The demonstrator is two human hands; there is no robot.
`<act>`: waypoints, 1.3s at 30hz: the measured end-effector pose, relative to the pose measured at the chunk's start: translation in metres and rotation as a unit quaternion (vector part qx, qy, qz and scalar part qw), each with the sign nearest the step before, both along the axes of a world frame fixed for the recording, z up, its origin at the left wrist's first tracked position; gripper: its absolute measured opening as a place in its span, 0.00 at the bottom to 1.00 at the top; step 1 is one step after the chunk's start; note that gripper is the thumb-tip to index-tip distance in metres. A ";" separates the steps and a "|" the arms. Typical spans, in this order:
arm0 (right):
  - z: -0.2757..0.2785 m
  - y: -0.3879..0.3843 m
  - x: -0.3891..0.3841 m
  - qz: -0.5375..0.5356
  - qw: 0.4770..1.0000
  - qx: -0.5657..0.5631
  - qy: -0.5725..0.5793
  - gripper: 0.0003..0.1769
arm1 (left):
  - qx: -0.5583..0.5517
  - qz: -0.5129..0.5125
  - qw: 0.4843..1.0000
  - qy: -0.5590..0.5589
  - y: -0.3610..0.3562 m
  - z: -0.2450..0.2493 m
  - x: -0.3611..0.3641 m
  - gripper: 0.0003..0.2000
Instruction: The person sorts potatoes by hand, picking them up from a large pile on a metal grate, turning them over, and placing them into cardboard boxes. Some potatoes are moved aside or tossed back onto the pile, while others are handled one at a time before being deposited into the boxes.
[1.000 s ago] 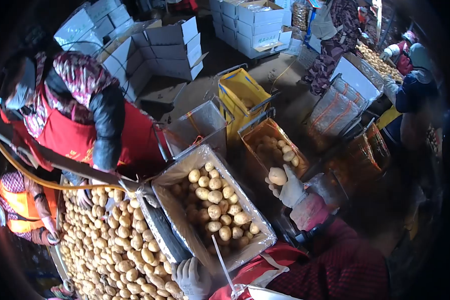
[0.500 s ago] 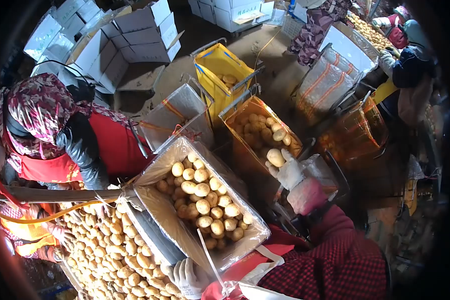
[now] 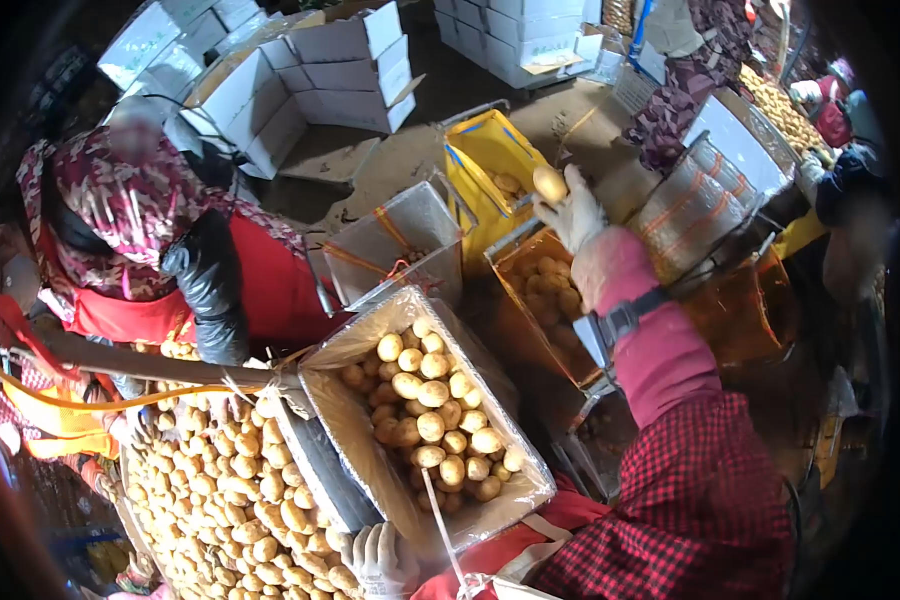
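My right hand (image 3: 573, 225), in a pale work glove, holds a large potato (image 3: 549, 184) at its fingertips. The arm reaches far forward, over the orange-edged bag (image 3: 497, 262) of potatoes and close to the near rim of the yellow bag (image 3: 478, 215), where a few potatoes lie. My left hand (image 3: 378, 562), also gloved, lies with fingers stretched out by the near corner of the plastic-lined box (image 3: 505, 515). Several potatoes (image 3: 431, 428) fill the middle of that box. To the left of this hand spreads a big heap of potatoes (image 3: 230, 490).
A co-worker (image 3: 140, 230) in a patterned hood and red apron bends at the left. White cartons (image 3: 345, 75) stand at the back. A clear striped bag (image 3: 695, 205) and another orange bag (image 3: 750, 305) hang at the right. A wooden bar (image 3: 160, 367) crosses above the heap.
My right arm has stretched farther forward, carrying the potato from the orange-edged bag's near side toward the yellow bag. The whole view has shifted slightly. My left hand stays by the box corner.
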State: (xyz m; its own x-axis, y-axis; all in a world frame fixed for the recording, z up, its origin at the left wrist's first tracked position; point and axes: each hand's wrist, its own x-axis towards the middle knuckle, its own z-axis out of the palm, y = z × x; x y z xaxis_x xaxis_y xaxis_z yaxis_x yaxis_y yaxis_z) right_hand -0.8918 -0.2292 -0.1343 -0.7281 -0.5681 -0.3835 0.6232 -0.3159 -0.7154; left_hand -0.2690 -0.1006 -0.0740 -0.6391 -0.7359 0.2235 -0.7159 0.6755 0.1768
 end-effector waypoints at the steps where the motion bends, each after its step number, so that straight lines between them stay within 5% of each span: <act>1: 0.017 -0.008 0.003 -0.022 0.999 0.041 0.029 0.28 | -0.003 -0.001 1.000 -0.001 -0.003 -0.001 0.000 0.18; 4: 0.000 -0.004 0.022 0.021 0.988 -0.006 0.155 0.33 | 0.006 0.003 1.000 -0.008 -0.006 0.001 -0.003 0.19; 6: -0.042 0.020 0.035 0.230 0.934 -0.164 0.220 0.30 | 0.024 -0.001 0.999 0.042 -0.010 0.004 -0.003 0.20; 10: -0.023 0.030 0.173 0.290 0.951 -0.017 0.108 0.31 | 0.025 0.014 0.997 0.076 -0.007 0.003 0.006 0.23; 12: -0.020 0.026 0.239 0.357 0.923 0.002 0.145 0.30 | 0.026 0.024 0.997 0.071 -0.003 -0.005 0.010 0.23; 13: 0.006 0.027 0.290 0.310 0.945 -0.020 0.103 0.29 | 0.014 0.020 0.996 0.084 -0.002 -0.014 0.014 0.25; 14: -0.006 0.025 0.302 0.383 0.922 -0.034 0.044 0.29 | 0.009 0.023 0.996 0.089 0.000 -0.014 0.015 0.25; 18: 0.042 0.042 0.424 0.474 0.865 -0.035 0.160 0.27 | 0.040 0.027 0.993 0.103 0.013 -0.007 0.025 0.28; 20: 0.048 0.058 0.467 0.522 0.822 -0.104 0.204 0.26 | 0.081 0.028 0.983 0.161 0.030 -0.001 0.035 0.26; 22: 0.069 0.081 0.508 0.565 0.715 -0.069 0.407 0.26 | 0.075 0.051 0.975 0.201 0.059 0.013 0.055 0.23; 24: 0.056 0.093 0.543 0.494 0.559 -0.201 0.635 0.30 | 0.055 0.096 0.976 0.189 0.090 0.032 0.088 0.22; 26: 0.074 0.099 0.572 0.528 0.416 -0.244 0.699 0.32 | 0.041 0.175 0.963 0.201 0.119 0.047 0.119 0.21; 28: 0.061 0.093 0.609 0.500 0.398 -0.280 0.717 0.30 | 0.027 0.255 0.942 0.215 0.141 0.053 0.144 0.20; 32: 0.077 0.045 0.684 0.523 0.381 -0.143 0.749 0.35 | 0.002 0.330 0.919 0.217 0.159 0.063 0.162 0.19; 34: 0.078 0.022 0.710 0.549 0.257 -0.081 0.791 0.37 | 0.030 0.289 0.923 0.253 0.155 0.068 0.164 0.19; 39: 0.071 -0.006 0.731 0.520 0.267 -0.107 0.804 0.37 | 0.093 0.313 0.916 0.236 0.155 0.051 0.166 0.20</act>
State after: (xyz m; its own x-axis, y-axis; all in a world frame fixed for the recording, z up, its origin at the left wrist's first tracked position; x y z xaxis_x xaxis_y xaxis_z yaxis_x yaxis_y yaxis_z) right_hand -0.1611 -0.2353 -0.0633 0.7413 -0.6673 0.0722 -0.6056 -0.7113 -0.3568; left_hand -0.1028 0.0547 -0.0227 0.0550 -0.9784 0.1995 -0.7670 0.0865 0.6357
